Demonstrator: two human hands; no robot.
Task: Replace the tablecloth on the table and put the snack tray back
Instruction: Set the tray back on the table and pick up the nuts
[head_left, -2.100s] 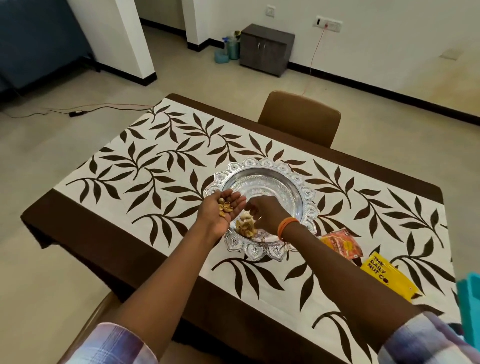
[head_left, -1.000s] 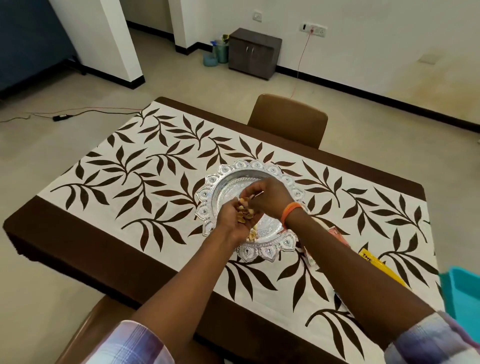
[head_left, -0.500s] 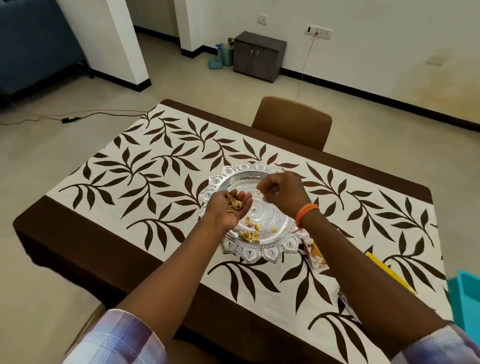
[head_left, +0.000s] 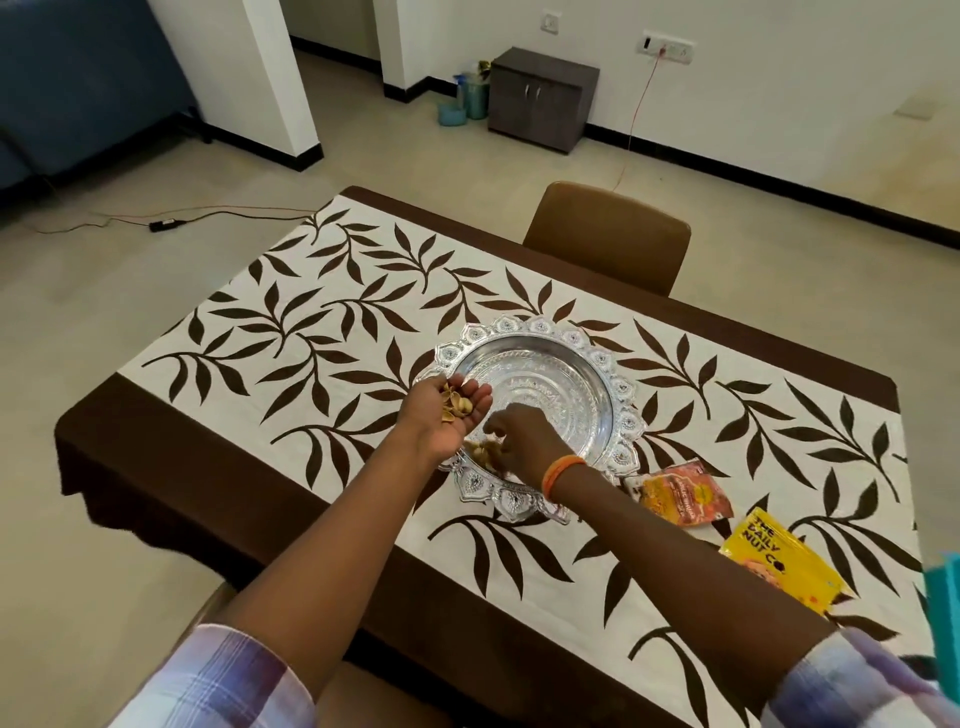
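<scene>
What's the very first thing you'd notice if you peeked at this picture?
The shiny silver tray with its scalloped rim sits in the middle of the leaf-patterned tablecloth. Over its near-left edge the left hand lies palm up, cupping pale nut shells, while the right hand reaches down among more shells in the tray. To the right lie two bright snack packets, an orange packet and a yellow packet.
</scene>
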